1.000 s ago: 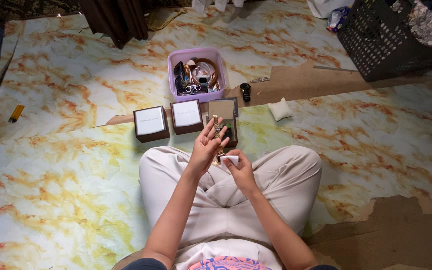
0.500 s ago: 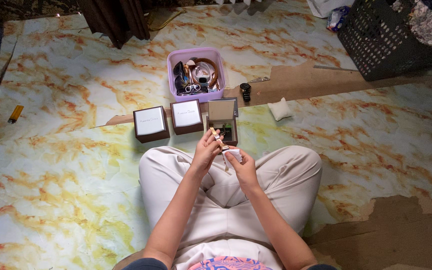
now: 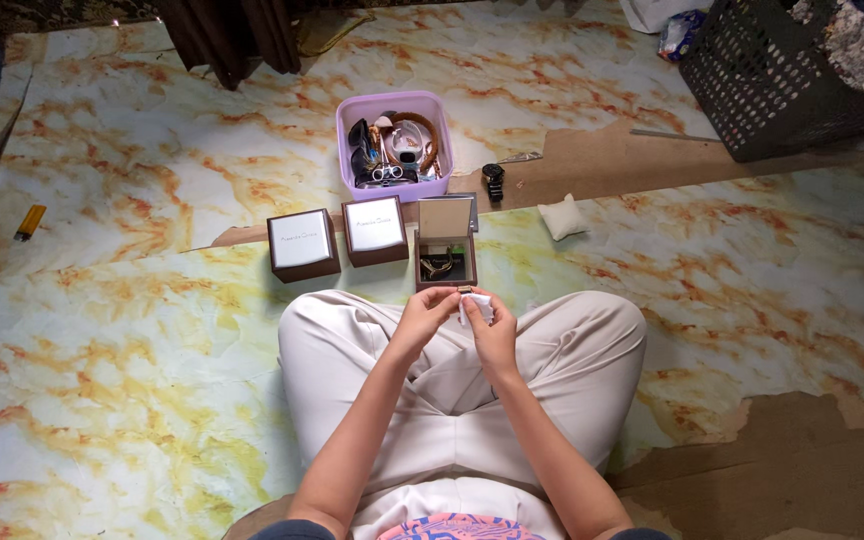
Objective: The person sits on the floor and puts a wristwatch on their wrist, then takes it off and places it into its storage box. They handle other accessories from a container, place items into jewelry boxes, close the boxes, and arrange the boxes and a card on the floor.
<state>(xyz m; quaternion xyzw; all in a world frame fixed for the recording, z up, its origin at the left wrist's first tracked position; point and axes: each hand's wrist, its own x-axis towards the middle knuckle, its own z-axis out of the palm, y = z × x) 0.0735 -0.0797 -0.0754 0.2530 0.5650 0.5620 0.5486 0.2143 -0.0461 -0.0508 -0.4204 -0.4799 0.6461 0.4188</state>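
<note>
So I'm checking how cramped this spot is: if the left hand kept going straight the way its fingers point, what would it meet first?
Probably the open brown box just ahead of the left hand, though depth is unclear.

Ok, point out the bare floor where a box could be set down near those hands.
Free: marbled floor left of the two closed boxes, and right of the open box below the white cushion. Crowded: between the purple tub and boxes, and at the left hand and right hand.
</note>
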